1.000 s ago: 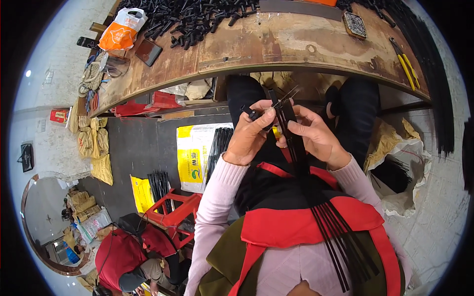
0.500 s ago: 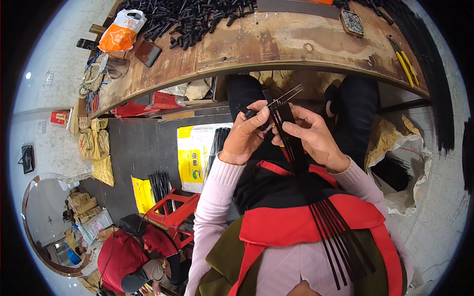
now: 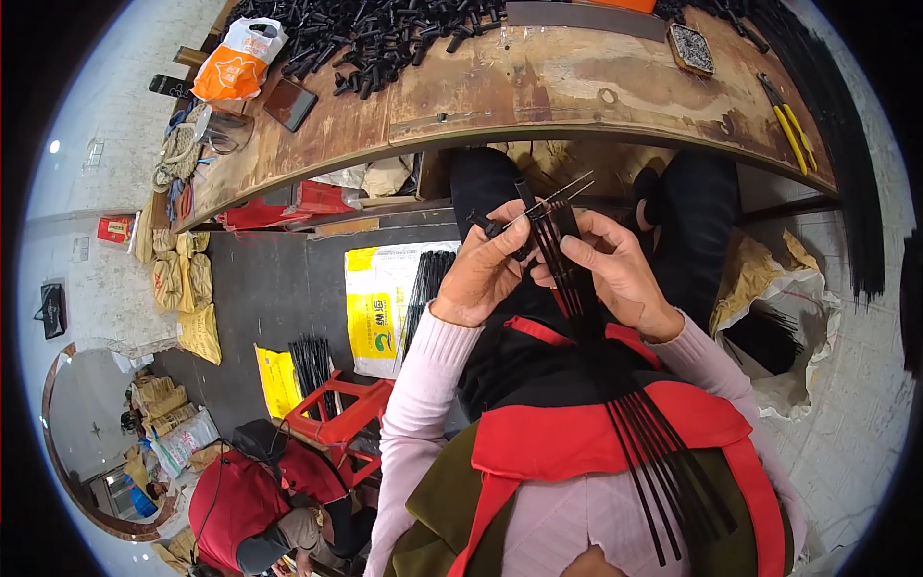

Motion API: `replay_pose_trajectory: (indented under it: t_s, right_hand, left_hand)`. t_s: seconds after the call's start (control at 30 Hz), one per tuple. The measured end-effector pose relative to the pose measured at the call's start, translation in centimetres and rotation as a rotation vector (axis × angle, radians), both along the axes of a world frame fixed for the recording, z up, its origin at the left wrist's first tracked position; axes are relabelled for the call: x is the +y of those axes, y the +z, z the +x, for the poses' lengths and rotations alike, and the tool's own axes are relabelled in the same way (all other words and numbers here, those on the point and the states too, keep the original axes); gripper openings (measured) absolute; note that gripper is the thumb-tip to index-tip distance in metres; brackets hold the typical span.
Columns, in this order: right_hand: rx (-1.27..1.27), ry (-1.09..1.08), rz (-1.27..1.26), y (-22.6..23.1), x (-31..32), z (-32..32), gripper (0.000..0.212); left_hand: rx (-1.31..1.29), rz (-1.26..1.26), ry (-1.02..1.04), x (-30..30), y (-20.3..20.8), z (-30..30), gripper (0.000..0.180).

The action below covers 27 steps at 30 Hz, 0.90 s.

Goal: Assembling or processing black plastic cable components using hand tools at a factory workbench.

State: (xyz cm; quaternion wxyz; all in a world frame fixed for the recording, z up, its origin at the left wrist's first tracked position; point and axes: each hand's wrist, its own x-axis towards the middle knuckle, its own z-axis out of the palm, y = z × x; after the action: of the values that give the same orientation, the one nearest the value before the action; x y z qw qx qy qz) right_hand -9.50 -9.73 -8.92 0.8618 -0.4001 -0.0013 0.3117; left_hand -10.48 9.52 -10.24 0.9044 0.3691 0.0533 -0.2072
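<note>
Between my two hands, over my lap, stands a bundle of long thin black rods [image 3: 642, 423]; its lower ends fan out across my red-and-black apron. My left hand [image 3: 486, 274] is closed, thumb and fingers pinching the upper rods, with a small black plastic fitting [image 3: 488, 227] held by the same fingers. Thin metallic prongs [image 3: 575, 187] stick out across the rod tops; what they belong to is hidden. On the other side my right hand [image 3: 620, 269] grips the bundle, its thumb along the rods and its other fingers partly behind them.
Ahead, a worn wooden bench [image 3: 538, 87] carries a heap of black plastic fittings [image 3: 375, 38], yellow-handled pliers [image 3: 790, 125], a phone [image 3: 290, 104] and a clear cup [image 3: 226, 130]. An open sack [image 3: 803, 337] stands at right. A red stool [image 3: 336, 413] and a bent-over person [image 3: 240, 510] are at left.
Both hands and the upper rods have shifted slightly to the right and down. The rod tops sit a little farther apart. Both hands keep their hold.
</note>
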Motion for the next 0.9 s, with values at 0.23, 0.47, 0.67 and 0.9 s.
replay_pose_trajectory:
  t_s: [0.23, 0.47, 0.67, 0.9]
  right_hand:
    - [-0.072, 0.004, -0.103, 0.2, 0.1, -0.2, 0.022]
    - [0.016, 0.092, -0.040, -0.3, -0.4, 0.2, 0.022]
    - [0.122, 0.182, 0.074, -0.8, -0.7, 1.0, 0.024]
    - [-0.008, 0.153, 0.085, 0.0, -0.6, 0.1, 0.027]
  left_hand:
    - [0.006, -0.010, -0.025, 0.0, 0.2, -0.1, 0.043]
    - [0.001, -0.043, -0.047, 0.0, 0.5, -0.4, 0.032]
    - [-0.011, 0.066, -0.043, 0.1, 1.2, -0.5, 0.019]
    - [-0.025, 0.091, -0.059, 0.6, 1.4, -1.0, 0.026]
